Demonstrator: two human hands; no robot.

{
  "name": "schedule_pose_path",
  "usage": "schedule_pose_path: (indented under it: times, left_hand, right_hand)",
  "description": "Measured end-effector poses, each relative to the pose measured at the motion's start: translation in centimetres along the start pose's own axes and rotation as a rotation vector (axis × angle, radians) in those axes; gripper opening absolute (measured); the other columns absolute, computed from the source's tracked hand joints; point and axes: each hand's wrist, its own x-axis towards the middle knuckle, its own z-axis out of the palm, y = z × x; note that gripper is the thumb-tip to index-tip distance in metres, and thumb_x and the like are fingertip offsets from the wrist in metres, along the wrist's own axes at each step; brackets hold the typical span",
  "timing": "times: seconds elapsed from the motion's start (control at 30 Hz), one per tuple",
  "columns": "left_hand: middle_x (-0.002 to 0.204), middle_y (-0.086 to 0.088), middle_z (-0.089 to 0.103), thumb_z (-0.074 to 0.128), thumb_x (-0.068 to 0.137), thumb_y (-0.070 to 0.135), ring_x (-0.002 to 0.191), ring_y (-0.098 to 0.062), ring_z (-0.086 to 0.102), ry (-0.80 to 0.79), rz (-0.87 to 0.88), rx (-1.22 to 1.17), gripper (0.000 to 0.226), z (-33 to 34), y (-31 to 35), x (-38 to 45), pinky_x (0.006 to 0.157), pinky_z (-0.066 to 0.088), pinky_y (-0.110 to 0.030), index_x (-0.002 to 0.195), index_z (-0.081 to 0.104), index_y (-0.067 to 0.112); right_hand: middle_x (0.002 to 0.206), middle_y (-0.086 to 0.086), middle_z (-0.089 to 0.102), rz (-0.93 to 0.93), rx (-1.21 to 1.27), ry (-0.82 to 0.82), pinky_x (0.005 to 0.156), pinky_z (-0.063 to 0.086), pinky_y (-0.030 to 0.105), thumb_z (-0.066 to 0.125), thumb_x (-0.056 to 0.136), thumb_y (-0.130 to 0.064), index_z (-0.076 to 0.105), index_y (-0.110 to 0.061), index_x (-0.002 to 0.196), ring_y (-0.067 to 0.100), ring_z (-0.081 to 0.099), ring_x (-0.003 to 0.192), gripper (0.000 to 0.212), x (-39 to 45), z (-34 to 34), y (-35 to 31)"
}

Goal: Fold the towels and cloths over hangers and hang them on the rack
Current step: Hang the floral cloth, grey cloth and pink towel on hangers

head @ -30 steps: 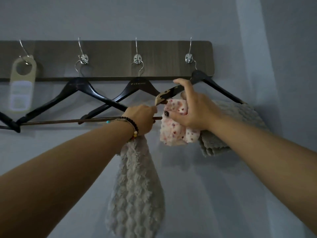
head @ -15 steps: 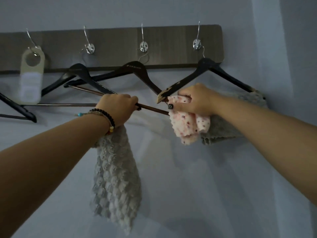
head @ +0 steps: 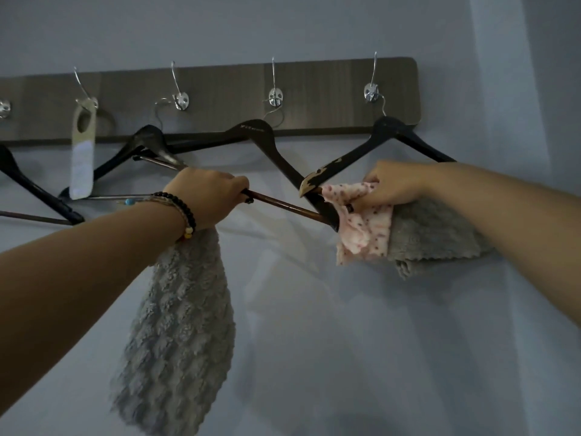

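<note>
Towel dangles from your left hand, fisted on the hanger bar to steady it; your right hand pinches the pink cloth, feeding it over.

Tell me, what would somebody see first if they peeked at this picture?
Probably the two hands reaching up in the middle: the left hand grips a brown hanger bar with a fluffy grey towel dangling below it. To the right, the right hand pinches a pink spotted cloth beside a grey cloth. Above them, black hangers hang from shiny hooks on a dark wooden rack.
</note>
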Motion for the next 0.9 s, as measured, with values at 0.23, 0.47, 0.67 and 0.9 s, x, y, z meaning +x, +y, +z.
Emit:
schedule_pose_path:
  times: [0.23,0.47,0.67,0.9]
  left_hand:
    - [0.11,0.006,0.065,0.039,0.099,0.039,0.082,-0.02,0.064,0.044,0.011,0.051,0.027,-0.2,-2.3,-1.1,0.066,0.051,-0.034,0.116,0.054,0.025]
    - [0.112,0.004,0.059,0.035,0.101,0.039,0.076,-0.018,0.061,0.005,0.131,0.237,0.03,0.3,-2.9,-0.7,0.059,0.042,-0.028,0.122,0.049,0.023]
    - [0.102,0.004,0.055,0.031,0.101,0.043,0.068,-0.015,0.054,-0.033,0.221,0.262,0.031,1.0,-3.1,0.3,0.06,0.048,-0.028,0.119,0.046,0.023]
    - [0.105,0.002,0.057,0.033,0.099,0.042,0.067,-0.015,0.049,-0.032,0.224,0.246,0.033,1.1,-4.6,0.1,0.059,0.042,-0.028,0.122,0.047,0.023]
  right_hand:
    - [0.067,0.003,0.061,0.071,-0.066,0.135,0.057,0.043,0.03,0.07,0.069,-0.062,0.064,-0.017,0.063,0.021,0.06,0.065,0.046,2.2,2.5,0.5]
    - [0.069,0.006,0.059,0.139,-0.089,0.222,0.056,0.04,0.031,0.064,0.066,-0.075,0.06,-0.011,0.063,0.022,0.058,0.065,0.064,4.3,5.1,0.3]
    - [0.075,0.004,0.057,0.198,-0.123,0.29,0.069,0.042,0.034,0.066,0.063,-0.076,0.05,-0.017,0.066,0.025,0.057,0.074,0.062,5.8,6.6,0.6]
    - [0.086,0.004,0.057,0.235,-0.191,0.325,0.08,0.043,0.036,0.063,0.065,-0.078,0.047,-0.019,0.069,0.026,0.055,0.081,0.061,7.1,7.5,0.9]
